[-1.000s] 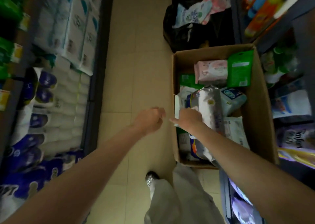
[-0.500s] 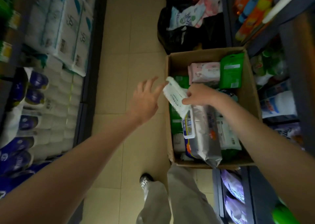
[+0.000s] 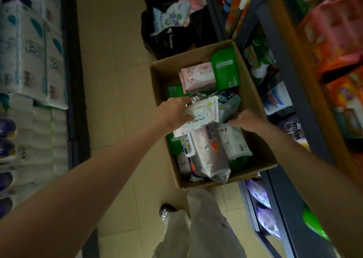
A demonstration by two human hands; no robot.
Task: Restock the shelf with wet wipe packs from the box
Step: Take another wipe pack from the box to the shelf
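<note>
The left hand (image 3: 175,111) pinches a white wipe pack (image 3: 200,116) by its left edge, held just above the open cardboard box (image 3: 253,104) on the floor; the right hand (image 3: 247,120) is loosely curled at the pack's lower right, and whether it grips anything I cannot tell. The likely slip – an edge pinch on slick film lets the pack twist free and drop back. The box holds a loose jumble – a silver pack (image 3: 210,155) on top, a pink pack (image 3: 198,77), a green pouch (image 3: 225,69) standing at the far end, more white ones – so lifting could drag a neighbour along
</note>
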